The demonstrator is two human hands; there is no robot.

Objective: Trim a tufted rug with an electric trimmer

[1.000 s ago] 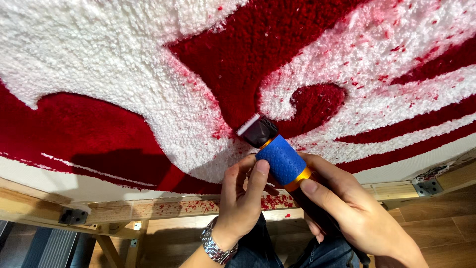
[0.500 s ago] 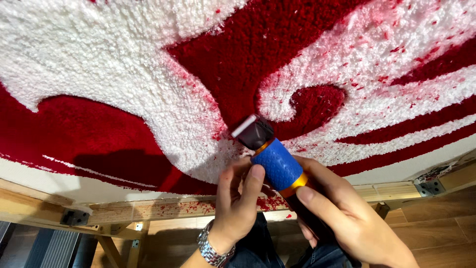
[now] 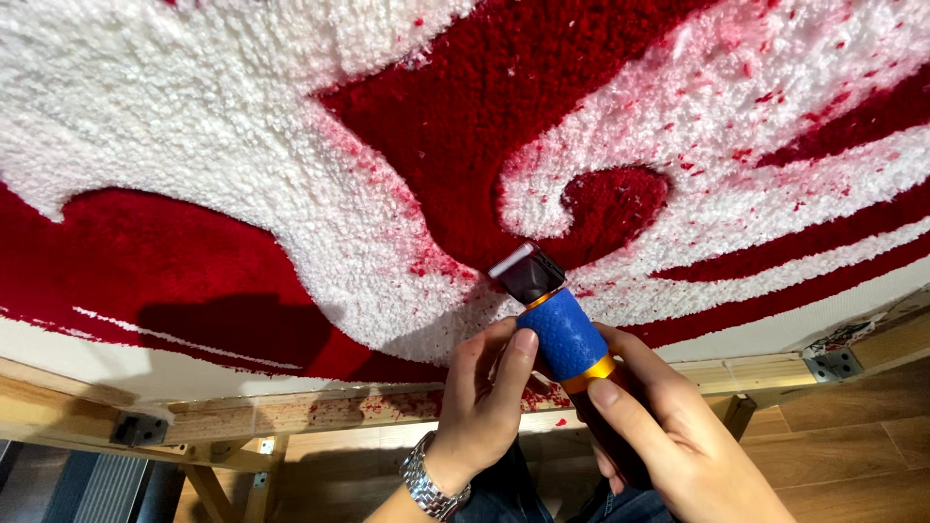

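Head view: right hand (image 3: 668, 436) is wrapped tight around a blue-gripped trimmer with gold bands (image 3: 557, 324), its black head touching the red-and-white tufted rug (image 3: 291, 194) near the wooden frame's lower edge (image 3: 291, 412). Left hand's (image 3: 484, 397) fingertips pinch the grip too.

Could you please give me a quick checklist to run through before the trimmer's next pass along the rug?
1. Right hand grips the trimmer firmly: ok.
2. Left hand steadies the blue grip, fingers clear of the blade: ok.
3. Blade head sits at the red-white edge of the rug: ok.
4. White pile free of red fluff: not ok, flecks scattered.
5. Rug fixed tight on the wooden frame: cannot tell.
6. Trimmer running: cannot tell.
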